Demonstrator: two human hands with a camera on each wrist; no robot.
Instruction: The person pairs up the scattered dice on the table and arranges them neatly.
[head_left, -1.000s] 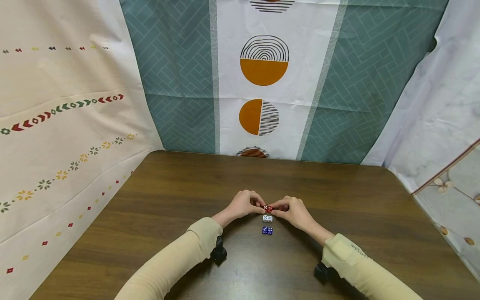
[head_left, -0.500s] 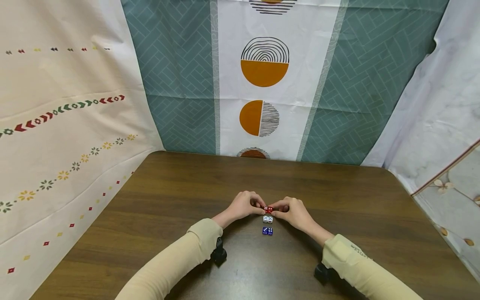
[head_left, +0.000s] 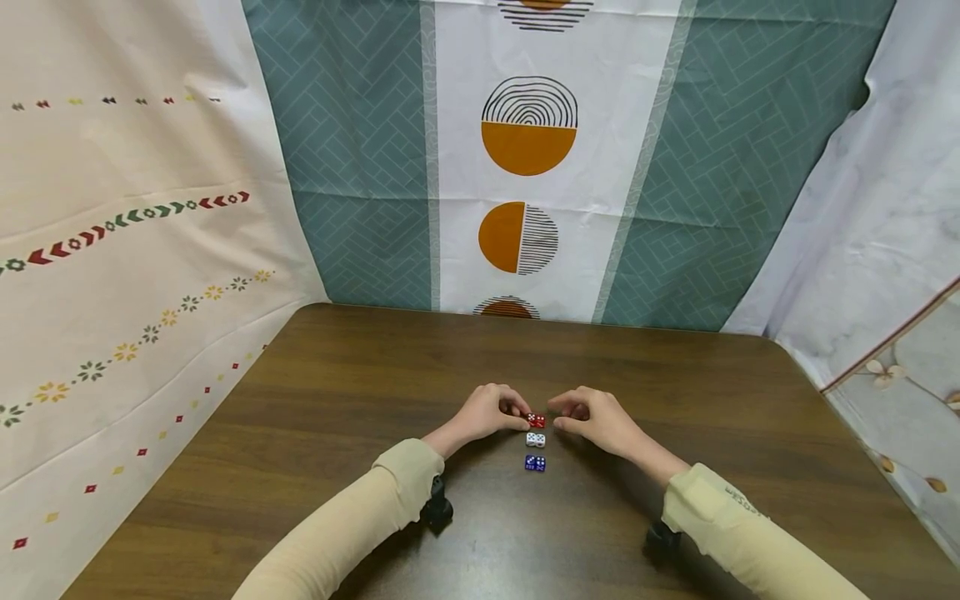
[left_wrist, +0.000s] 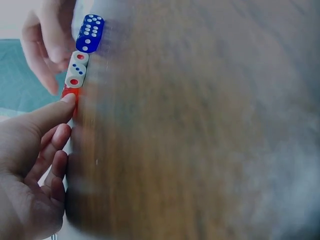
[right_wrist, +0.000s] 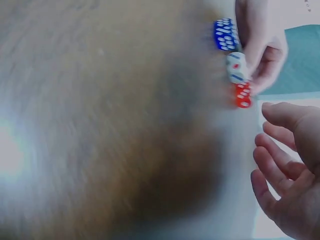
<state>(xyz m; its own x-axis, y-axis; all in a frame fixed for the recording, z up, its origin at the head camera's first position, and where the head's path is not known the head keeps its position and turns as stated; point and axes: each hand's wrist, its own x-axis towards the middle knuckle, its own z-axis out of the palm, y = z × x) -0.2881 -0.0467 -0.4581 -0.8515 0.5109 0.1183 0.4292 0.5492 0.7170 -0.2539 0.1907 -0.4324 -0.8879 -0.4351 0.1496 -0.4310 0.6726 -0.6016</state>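
Observation:
Two red dice (head_left: 539, 422) lie side by side on the table, farthest from me. Nearer are a white pair of dice (head_left: 536, 439) and then a blue pair (head_left: 536, 463), all in one column. My left hand (head_left: 483, 412) pinches the left red die between thumb and forefinger; in the left wrist view its thumb covers much of the red dice (left_wrist: 70, 91). Just right of the red pair, my right hand (head_left: 598, 422) is held apart with loosely bent fingers and nothing in them. The right wrist view shows the gap between its thumb and the red dice (right_wrist: 243, 95).
The brown wooden table (head_left: 360, 358) extends around the dice on every side. A patterned green and white curtain (head_left: 360, 167) hangs behind its far edge. Pale cloths hang at the left (head_left: 150, 233) and right (head_left: 862, 250). Black wrist devices sit under both sleeves.
My right hand has let go of the red dice and moved a little to the right, its thumb and forefinger parting. The left hand and the dice have stayed in place.

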